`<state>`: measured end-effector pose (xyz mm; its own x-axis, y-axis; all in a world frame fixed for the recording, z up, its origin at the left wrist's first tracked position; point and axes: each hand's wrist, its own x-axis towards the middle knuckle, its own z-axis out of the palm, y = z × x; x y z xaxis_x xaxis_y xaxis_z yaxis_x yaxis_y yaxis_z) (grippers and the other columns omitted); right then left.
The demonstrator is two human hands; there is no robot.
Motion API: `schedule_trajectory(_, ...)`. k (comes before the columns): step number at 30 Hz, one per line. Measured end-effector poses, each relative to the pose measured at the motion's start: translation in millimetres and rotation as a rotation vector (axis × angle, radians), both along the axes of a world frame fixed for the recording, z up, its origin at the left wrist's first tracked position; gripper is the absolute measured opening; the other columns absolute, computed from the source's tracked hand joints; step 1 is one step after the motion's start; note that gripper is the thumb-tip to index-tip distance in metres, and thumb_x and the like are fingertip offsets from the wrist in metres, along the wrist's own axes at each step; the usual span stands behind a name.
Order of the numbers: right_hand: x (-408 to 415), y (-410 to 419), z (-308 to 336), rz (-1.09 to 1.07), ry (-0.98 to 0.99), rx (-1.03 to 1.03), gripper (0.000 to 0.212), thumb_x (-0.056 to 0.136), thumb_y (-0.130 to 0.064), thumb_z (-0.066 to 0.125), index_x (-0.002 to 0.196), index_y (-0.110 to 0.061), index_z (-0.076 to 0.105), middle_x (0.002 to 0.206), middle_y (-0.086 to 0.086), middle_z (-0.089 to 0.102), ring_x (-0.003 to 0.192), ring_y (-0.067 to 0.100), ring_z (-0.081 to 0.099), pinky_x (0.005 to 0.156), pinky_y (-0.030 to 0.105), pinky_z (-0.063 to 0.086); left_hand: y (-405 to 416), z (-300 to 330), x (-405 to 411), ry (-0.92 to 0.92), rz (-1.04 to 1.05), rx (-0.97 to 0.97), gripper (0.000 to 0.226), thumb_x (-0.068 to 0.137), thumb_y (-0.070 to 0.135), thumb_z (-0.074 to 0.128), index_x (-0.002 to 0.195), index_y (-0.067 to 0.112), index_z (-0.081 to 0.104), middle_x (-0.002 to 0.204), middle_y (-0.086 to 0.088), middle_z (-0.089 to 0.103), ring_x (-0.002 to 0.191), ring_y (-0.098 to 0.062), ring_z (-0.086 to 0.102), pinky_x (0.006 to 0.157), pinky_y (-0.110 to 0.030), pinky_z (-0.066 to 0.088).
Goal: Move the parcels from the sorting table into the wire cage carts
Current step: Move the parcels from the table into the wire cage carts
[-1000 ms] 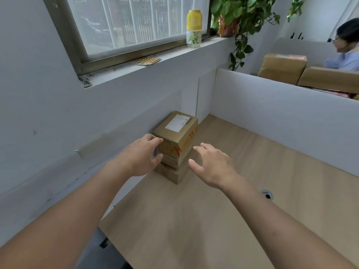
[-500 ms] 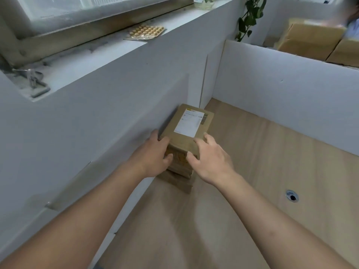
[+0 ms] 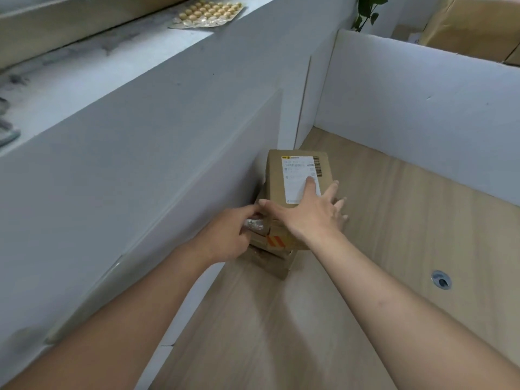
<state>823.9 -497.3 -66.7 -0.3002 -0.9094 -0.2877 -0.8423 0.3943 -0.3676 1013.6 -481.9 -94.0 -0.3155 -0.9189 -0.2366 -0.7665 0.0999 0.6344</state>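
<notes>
Over the wooden table, the left hand pinches the near-left corner of stacked parcels against the wall; the right hand lies spread flat on the top parcel, whose long axis runs away from the person.

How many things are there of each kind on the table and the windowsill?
Stacked parcels on the table: 3, namely the top parcel, middle parcel and bottom parcel
Pill blister sheets on the sill: 1
Total: 4
</notes>
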Motion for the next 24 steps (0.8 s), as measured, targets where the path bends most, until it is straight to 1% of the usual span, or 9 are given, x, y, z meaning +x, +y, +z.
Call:
schedule_trajectory(2, 1.7, -7.2, -6.0, -0.025, 0.008, 0.010, 0.143, 0.047, -0.105, 0.056, 0.162, -0.037, 0.002, 0.171, 0.016, -0.010, 0.153, 0.053, 0.005, 0.120, 0.064, 0.019, -2.1, -5.4, 1.0, -0.027, -0.053, 0.006, 0.075, 0.088, 0.000, 0.047, 0.144, 0.050, 0.049, 0.136, 0.013, 0.065, 0.122, -0.014, 0.061, 0.099, -0.039, 0.055)
schedule_trajectory(4, 2.2, -10.8, -9.2, -0.032, 0.039, 0.010, 0.144, 0.047, -0.102, 0.060, 0.161, -0.040, -0.001, 0.170, 0.018, -0.008, 0.151, 0.054, 0.014, 0.118, 0.062, 0.022, -5.8, -13.0, 1.8, -0.064, -0.070, -0.005, 0.071, 0.089, -0.005, 0.049, 0.147, 0.035, 0.053, 0.143, 0.007, 0.060, 0.128, -0.017, 0.057, 0.104, -0.036, 0.051)
schedule_trajectory(6, 0.3, -11.1, -10.7, -0.040, 0.062, 0.007, 0.139, 0.051, -0.095, 0.065, 0.161, -0.041, -0.001, 0.169, 0.020, -0.004, 0.145, 0.052, 0.025, 0.114, 0.059, 0.027, -9.7, -20.8, 2.3, -0.136, -0.095, -0.047, 0.064, 0.091, -0.002, 0.055, 0.150, 0.022, 0.051, 0.151, 0.002, 0.052, 0.136, -0.020, 0.051, 0.111, -0.034, 0.045)
schedule_trajectory(9, -10.4, -5.2, -13.0, -0.068, 0.108, -0.041, 0.130, 0.053, -0.090, 0.066, 0.159, -0.044, 0.006, 0.168, 0.020, 0.001, 0.136, 0.050, 0.034, 0.109, 0.056, 0.031, -13.4, -26.1, -1.4, -0.200, -0.103, -0.074, 0.062, 0.092, 0.011, 0.062, 0.152, 0.016, 0.047, 0.157, -0.003, 0.043, 0.142, -0.024, 0.044, 0.115, -0.034, 0.039)
schedule_trajectory(14, -45.6, 11.7, -21.9, -0.175, 0.175, -0.126, 0.127, 0.051, -0.093, 0.060, 0.159, -0.047, 0.011, 0.169, 0.016, 0.000, 0.126, 0.047, 0.041, 0.104, 0.053, 0.033, -19.1, -33.6, -24.3, -0.215, -0.096, -0.049, 0.071, 0.082, 0.042, 0.059, 0.149, 0.022, 0.049, 0.144, -0.002, 0.045, 0.126, -0.027, 0.054, 0.100, -0.043, 0.051)
schedule_trajectory(16, -60.7, 17.3, -23.6, -0.209, 0.218, -0.136, 0.126, 0.050, -0.091, 0.060, 0.158, -0.048, 0.011, 0.169, 0.015, -0.001, 0.123, 0.046, 0.042, 0.101, 0.052, 0.033, -22.7, -40.2, -37.0, -0.254, -0.100, -0.054, 0.073, 0.088, 0.043, 0.066, 0.153, 0.019, 0.043, 0.148, -0.008, 0.042, 0.133, -0.029, 0.047, 0.107, -0.041, 0.046)
schedule_trajectory(18, -73.8, 23.3, -27.7, -0.236, 0.241, -0.117, 0.125, 0.051, -0.091, 0.061, 0.158, -0.048, 0.011, 0.169, 0.015, -0.002, 0.123, 0.046, 0.041, 0.100, 0.052, 0.033, -25.2, -46.7, -49.6, -0.287, -0.079, -0.073, 0.080, 0.089, 0.052, 0.068, 0.157, 0.022, 0.037, 0.153, -0.008, 0.035, 0.138, -0.030, 0.042, 0.110, -0.043, 0.043)
schedule_trajectory(22, -88.3, 39.6, -43.3, -0.260, 0.242, -0.087, 0.123, 0.051, -0.089, 0.061, 0.157, -0.050, 0.013, 0.170, 0.009, -0.004, 0.122, 0.045, 0.041, 0.099, 0.051, 0.034, -31.8, -61.1, -73.0, -0.355, -0.021, -0.058, 0.101, 0.078, 0.081, 0.062, 0.161, 0.040, 0.022, 0.167, -0.003, 0.013, 0.150, -0.034, 0.024, 0.119, -0.051, 0.033)
schedule_trajectory(24, -92.0, 48.9, -51.4, -0.252, 0.245, -0.075, 0.122, 0.051, -0.088, 0.061, 0.157, -0.051, 0.014, 0.170, 0.002, -0.007, 0.120, 0.043, 0.042, 0.097, 0.049, 0.033, -36.3, -67.1, -81.4, -0.383, 0.023, -0.043, 0.107, 0.072, 0.087, 0.062, 0.160, 0.046, 0.019, 0.169, 0.001, 0.007, 0.152, -0.042, 0.016, 0.123, -0.053, 0.024)
